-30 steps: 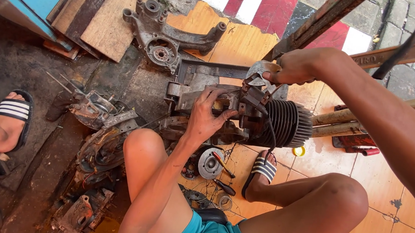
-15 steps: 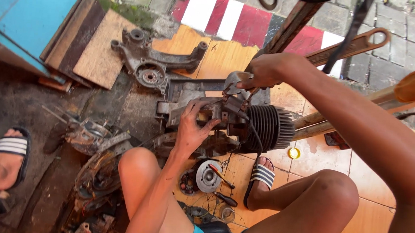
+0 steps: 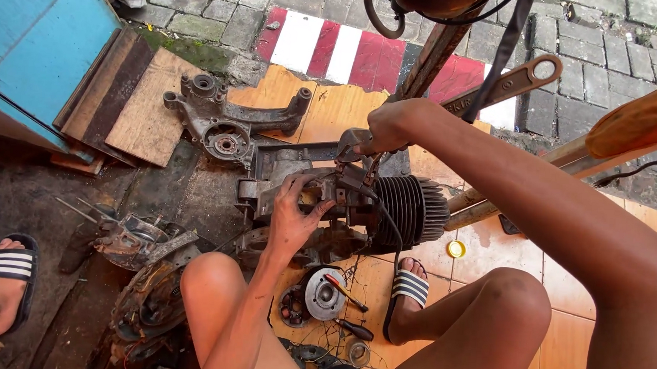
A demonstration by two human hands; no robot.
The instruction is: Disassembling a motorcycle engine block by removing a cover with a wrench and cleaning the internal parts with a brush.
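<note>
Head view: oily engine (image 3: 343, 197) on tiles (image 3: 564, 340)

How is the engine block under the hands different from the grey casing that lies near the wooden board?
The engine block carries a black finned cylinder; the grey casing has none. The left hand grips the block and the right hand is above it; the casing lies untouched. Both are greasy metal parts on the ground.

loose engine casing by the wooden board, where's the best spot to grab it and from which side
Probably the long arm of the loose engine casing, taken from above. It lies flat, apart from the engine block both hands work on, and the arm is its narrowest, barest stretch.
</note>
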